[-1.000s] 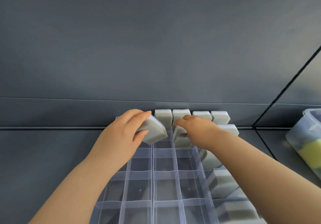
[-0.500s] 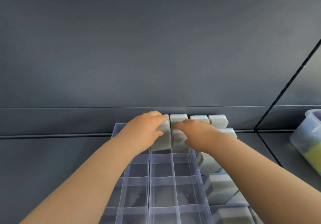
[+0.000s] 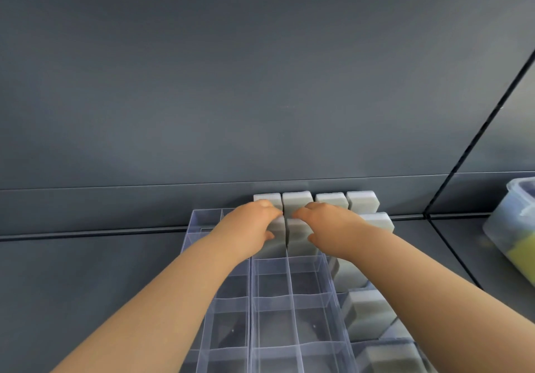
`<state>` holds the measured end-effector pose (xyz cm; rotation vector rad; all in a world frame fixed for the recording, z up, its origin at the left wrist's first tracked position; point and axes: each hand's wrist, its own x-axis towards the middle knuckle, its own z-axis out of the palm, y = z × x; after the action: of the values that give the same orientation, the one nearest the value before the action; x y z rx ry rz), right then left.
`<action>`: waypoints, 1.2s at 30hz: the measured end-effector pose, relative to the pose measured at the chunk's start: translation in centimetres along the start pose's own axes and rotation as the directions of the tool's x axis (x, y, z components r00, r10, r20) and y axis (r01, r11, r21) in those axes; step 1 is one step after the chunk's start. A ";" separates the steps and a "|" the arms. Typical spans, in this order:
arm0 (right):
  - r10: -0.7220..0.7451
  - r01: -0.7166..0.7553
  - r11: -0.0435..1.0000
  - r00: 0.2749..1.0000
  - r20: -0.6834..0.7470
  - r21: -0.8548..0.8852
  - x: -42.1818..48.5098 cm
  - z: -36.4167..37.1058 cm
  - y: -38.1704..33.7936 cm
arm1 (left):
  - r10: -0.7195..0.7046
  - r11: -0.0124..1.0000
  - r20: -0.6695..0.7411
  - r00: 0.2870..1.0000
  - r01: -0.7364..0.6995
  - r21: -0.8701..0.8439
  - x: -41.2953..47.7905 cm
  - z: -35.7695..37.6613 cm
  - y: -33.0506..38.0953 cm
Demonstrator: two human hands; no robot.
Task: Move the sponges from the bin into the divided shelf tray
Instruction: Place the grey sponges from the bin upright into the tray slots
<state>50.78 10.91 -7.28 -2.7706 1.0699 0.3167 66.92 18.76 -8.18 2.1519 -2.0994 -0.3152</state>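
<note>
change: a second ago our left hand [image 3: 249, 228] carried a grey rectangular foam sponge [image 3: 275, 236] tilted; now it stands seated | right hand [image 3: 333, 228] curled on its neighbour [image 3: 299, 236] | clear divided plastic tray [image 3: 292, 300] second row filling, 12 o'clock | translucent bin [image 3: 509, 228] at 3 o'clock

Both arms reach forward, converging. Left hand [image 3: 251, 229] palm down, fingers curled, thumb tucked under. Right hand [image 3: 333, 228] mirrors it, fingertips almost meeting the left's.

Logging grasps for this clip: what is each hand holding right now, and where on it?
Each holds a grey sponge by its top: left hand on the left sponge, right hand on the right sponge.
</note>
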 end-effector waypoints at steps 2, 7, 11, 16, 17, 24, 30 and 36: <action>0.004 -0.004 1.000 1.000 0.001 -0.001 0.1 0.1 0.0 | -0.002 1.000 0.017 1.000 0.002 -0.014 -0.1 0.8 -0.1; 0.022 -0.022 1.000 1.000 -0.004 0.009 0.2 0.0 -0.1 | 0.005 1.000 -0.006 1.000 -0.005 -0.028 -0.1 1.1 -0.5; 0.029 -0.029 0.999 0.999 -0.028 0.015 0.1 -0.3 -0.4 | 0.028 0.999 -0.031 0.999 -0.028 0.020 -0.4 0.7 -0.5; 0.054 -0.053 0.998 0.998 -0.042 0.023 -0.5 -0.8 -0.9 | 0.081 0.994 -0.099 0.992 -0.073 0.086 -1.1 0.6 -0.4; 0.064 -0.063 0.998 0.997 -0.050 0.026 -0.8 -0.9 -1.1 | 0.095 0.991 -0.119 0.988 -0.083 0.107 -1.2 0.4 -0.4; 0.163 -0.143 0.982 0.971 -0.177 0.123 -4.2 -1.1 -2.4 | 0.236 0.965 -0.309 0.921 -0.186 0.183 -3.8 -0.8 -1.2; 0.201 -0.142 0.970 0.922 -0.330 0.196 -8.6 -1.3 -4.6 | 0.371 0.927 -0.461 0.806 -0.294 0.233 -7.3 -0.8 -0.1; 0.166 -0.070 0.976 0.854 -0.494 0.207 -15.1 -0.2 -5.9 | 0.393 0.919 -0.473 0.789 -0.318 0.233 -12.3 -0.8 5.3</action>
<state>43.92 24.95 -2.87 -2.6836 1.3010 -0.5155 61.72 30.79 -5.38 1.5892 -2.1676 0.4177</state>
